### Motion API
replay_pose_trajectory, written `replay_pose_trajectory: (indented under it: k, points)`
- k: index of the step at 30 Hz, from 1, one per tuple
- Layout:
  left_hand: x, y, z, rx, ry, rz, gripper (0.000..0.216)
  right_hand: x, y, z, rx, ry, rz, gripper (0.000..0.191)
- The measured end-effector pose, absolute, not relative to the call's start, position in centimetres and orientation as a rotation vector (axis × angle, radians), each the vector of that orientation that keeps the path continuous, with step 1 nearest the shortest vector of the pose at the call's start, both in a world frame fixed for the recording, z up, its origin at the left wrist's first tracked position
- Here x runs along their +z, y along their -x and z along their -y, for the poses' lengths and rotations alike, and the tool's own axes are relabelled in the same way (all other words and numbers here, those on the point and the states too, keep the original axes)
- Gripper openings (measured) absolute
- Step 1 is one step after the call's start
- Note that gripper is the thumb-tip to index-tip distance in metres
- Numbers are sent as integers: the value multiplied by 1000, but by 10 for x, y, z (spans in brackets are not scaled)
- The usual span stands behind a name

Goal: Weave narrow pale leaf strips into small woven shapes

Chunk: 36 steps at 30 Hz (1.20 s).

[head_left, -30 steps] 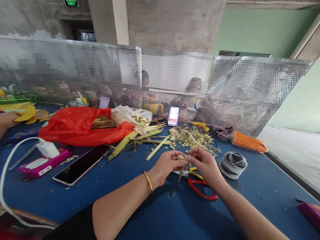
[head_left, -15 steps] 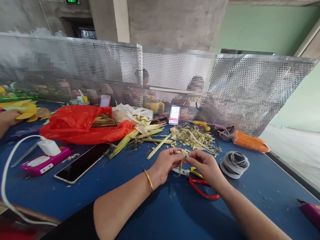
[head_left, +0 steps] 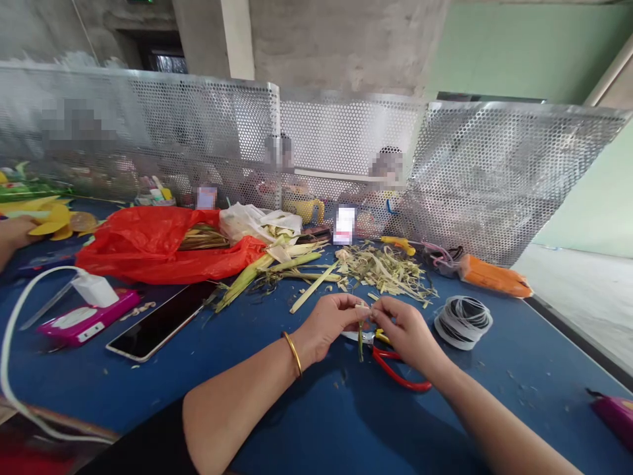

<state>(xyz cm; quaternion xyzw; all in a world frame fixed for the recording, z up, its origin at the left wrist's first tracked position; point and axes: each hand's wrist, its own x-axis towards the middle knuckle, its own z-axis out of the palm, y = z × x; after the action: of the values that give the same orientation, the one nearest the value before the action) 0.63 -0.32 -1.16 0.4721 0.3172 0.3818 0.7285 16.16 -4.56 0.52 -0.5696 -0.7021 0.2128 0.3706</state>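
Between my two hands is a small piece of plant husk, pale at the top with a green strip hanging down. My left hand, with a gold bangle at the wrist, pinches it. The fingertips of my right hand are closed at its upper end, close against the left fingers. Whether the right fingers grip the husk itself or a fine strand is too small to make out. Under the hands lie scissors with red and yellow handles, their blades partly hidden. Beyond the fingers spreads a heap of shredded husk.
Left stand a red plastic bag, a phone and a magenta power strip with a white cable. A wire spool and an orange packet lie right. Perforated metal panels border the back. Another person's hand is far left.
The husk piece has turned in my fingers, so its green strip now hangs straighter down. My right fingertips have shifted slightly at its top. The camera view has moved a little.
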Motion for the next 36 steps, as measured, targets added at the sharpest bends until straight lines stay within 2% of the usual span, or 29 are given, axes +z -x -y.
replay_pose_trajectory:
  k: [4, 7, 15, 30, 36]
  points:
    - [-9, -7, 5, 863, -1089, -646, 26, 5, -160, 43, 1119, 1334, 1412, 28]
    - [-7, -5, 5, 879, -1102, -635, 25, 7, -158, 44, 1295, 1259, 1246, 28]
    - [-8, -1, -2, 906, -924, -690, 33, 14, -168, 42, 1195, 1312, 1221, 44]
    - [-13, -5, 1, 848, -885, -685, 24, -2, -161, 43, 954, 1378, 1462, 30]
    - [-10, -1, -4, 839, -810, -699, 24, 6, -164, 41, 1056, 1322, 1330, 41]
